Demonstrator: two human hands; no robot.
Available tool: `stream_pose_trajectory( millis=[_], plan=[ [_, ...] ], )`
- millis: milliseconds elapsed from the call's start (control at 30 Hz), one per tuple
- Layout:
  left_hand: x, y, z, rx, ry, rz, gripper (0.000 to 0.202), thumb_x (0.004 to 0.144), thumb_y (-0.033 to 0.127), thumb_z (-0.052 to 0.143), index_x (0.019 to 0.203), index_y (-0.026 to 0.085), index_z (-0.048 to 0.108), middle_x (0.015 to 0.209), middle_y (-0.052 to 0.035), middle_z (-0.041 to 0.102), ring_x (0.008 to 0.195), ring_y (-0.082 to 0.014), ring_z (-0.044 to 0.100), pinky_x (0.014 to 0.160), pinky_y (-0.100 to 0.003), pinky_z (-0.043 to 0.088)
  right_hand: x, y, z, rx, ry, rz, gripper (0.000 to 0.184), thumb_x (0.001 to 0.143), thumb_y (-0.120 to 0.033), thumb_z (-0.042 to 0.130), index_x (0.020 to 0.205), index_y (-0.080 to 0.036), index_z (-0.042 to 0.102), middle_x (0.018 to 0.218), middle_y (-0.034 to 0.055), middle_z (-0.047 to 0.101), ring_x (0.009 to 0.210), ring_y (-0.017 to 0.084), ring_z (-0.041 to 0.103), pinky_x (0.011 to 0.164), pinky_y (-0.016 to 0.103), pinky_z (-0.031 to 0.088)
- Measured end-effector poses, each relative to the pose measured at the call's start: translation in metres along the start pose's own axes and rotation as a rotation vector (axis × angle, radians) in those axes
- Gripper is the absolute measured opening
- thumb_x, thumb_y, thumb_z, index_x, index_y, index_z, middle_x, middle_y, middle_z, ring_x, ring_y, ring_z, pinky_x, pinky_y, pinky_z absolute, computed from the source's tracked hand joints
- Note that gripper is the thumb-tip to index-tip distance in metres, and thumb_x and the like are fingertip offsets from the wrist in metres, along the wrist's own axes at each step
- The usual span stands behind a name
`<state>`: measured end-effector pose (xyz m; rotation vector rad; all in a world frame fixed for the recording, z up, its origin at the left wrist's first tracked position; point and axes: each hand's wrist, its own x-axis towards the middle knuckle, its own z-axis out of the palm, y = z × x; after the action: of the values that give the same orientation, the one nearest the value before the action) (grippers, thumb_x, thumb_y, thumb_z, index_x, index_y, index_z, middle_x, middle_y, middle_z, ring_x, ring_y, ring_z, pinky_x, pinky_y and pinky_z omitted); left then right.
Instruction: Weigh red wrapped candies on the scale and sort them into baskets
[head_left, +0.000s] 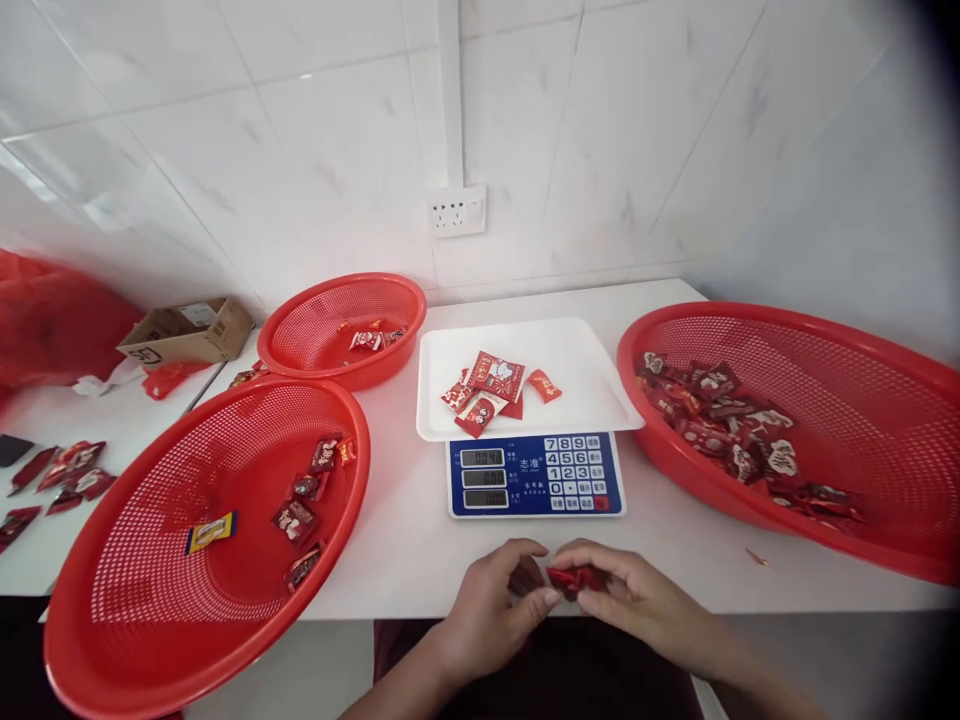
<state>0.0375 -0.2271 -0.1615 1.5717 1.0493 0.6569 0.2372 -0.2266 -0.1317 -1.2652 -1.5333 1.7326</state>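
Note:
In front of the scale, at the table's near edge, my right hand (637, 600) pinches a small red snack packet (574, 580). My left hand (495, 605) is curled beside it, fingers closed around a dark reddish snack packet (527, 577) partly hidden by the thumb and fingers. Just beyond both hands stands a blue-and-white digital scale (536, 478), its keypad facing me. On its white tray (581, 370) lie several red and cream snack packets (495, 377), some overlapping, and a small orange-red one (544, 386) a little apart.
A large red basket (825, 330) at right holds many packets. Another red basket (142, 590) at left holds several packets and a yellow one (211, 533). A third basket (341, 285) stands behind it. A cardboard box (187, 330), red bag (60, 320) and loose packets (71, 465) lie far left.

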Motion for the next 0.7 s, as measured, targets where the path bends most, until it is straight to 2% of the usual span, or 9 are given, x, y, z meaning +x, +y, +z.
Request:
stream_pose_trajectory(
  millis=[100, 233, 333, 433, 500, 600, 700],
  plan=[
    [0.002, 0.003, 0.002, -0.061, 0.004, -0.028, 0.042, 0.078, 0.029, 0.064, 0.116, 0.016, 0.054, 0.099, -0.0084, 0.064, 0.086, -0.0175, 0.06, 0.079, -0.03, 0.049, -0.003, 0.014, 0.016, 0.119, 0.037, 0.03, 0.036, 0.08, -0.045, 0.056, 0.104, -0.019, 0.065, 0.099, 0.0082, 0.064, 0.085, 0.021, 0.061, 0.08, 0.038, 0.049],
    [0.007, 0.007, 0.005, -0.11, 0.017, -0.044, 0.026, 0.079, 0.028, 0.064, 0.103, 0.017, 0.061, 0.1, -0.0067, 0.061, 0.085, -0.0161, 0.06, 0.078, -0.028, 0.05, 0.0, 0.023, 0.025, 0.202, 0.146, 0.02, 0.04, 0.079, -0.05, 0.057, 0.104, -0.019, 0.063, 0.093, 0.0075, 0.064, 0.08, 0.02, 0.061, 0.079, 0.038, 0.051],
    [0.008, 0.007, 0.007, -0.148, 0.01, -0.046, 0.026, 0.078, 0.028, 0.065, 0.102, 0.016, 0.062, 0.098, -0.0066, 0.062, 0.084, -0.0165, 0.061, 0.077, -0.028, 0.05, 0.003, 0.026, 0.024, 0.218, 0.138, 0.009, 0.04, 0.079, -0.051, 0.056, 0.104, -0.02, 0.062, 0.094, 0.007, 0.062, 0.082, 0.02, 0.061, 0.079, 0.038, 0.051],
    [0.007, 0.007, 0.008, -0.188, -0.005, -0.05, 0.03, 0.078, 0.026, 0.065, 0.106, 0.017, 0.061, 0.097, -0.006, 0.065, 0.084, -0.0168, 0.062, 0.078, -0.028, 0.049, 0.005, 0.028, 0.022, 0.198, 0.117, -0.038, 0.035, 0.082, -0.049, 0.054, 0.101, -0.021, 0.063, 0.106, 0.0087, 0.058, 0.093, 0.021, 0.059, 0.079, 0.035, 0.052],
    [0.007, 0.007, 0.008, -0.259, -0.023, -0.071, 0.028, 0.08, 0.025, 0.063, 0.106, 0.016, 0.061, 0.09, -0.005, 0.067, 0.079, -0.0162, 0.063, 0.076, -0.028, 0.05, 0.007, 0.029, 0.022, 0.195, 0.103, -0.06, 0.033, 0.083, -0.047, 0.053, 0.1, -0.021, 0.061, 0.108, 0.0086, 0.054, 0.092, 0.02, 0.059, 0.075, 0.033, 0.052],
    [0.009, 0.009, 0.006, -0.381, -0.042, -0.139, 0.029, 0.08, 0.027, 0.063, 0.106, 0.015, 0.06, 0.083, -0.004, 0.067, 0.073, -0.0164, 0.064, 0.073, -0.029, 0.05, 0.01, 0.027, 0.023, 0.224, 0.074, -0.034, 0.031, 0.085, -0.045, 0.05, 0.102, -0.02, 0.056, 0.095, 0.0049, 0.056, 0.076, 0.016, 0.06, 0.072, 0.032, 0.051],
    [0.01, 0.011, 0.004, -0.399, -0.063, -0.19, 0.031, 0.076, 0.028, 0.067, 0.104, 0.016, 0.059, 0.08, -0.0032, 0.067, 0.074, -0.0173, 0.064, 0.073, -0.029, 0.049, 0.009, 0.021, 0.023, 0.214, 0.073, -0.011, 0.025, 0.084, -0.04, 0.052, 0.097, -0.019, 0.054, 0.079, 0.0006, 0.058, 0.068, 0.013, 0.058, 0.069, 0.029, 0.048]
  ],
)
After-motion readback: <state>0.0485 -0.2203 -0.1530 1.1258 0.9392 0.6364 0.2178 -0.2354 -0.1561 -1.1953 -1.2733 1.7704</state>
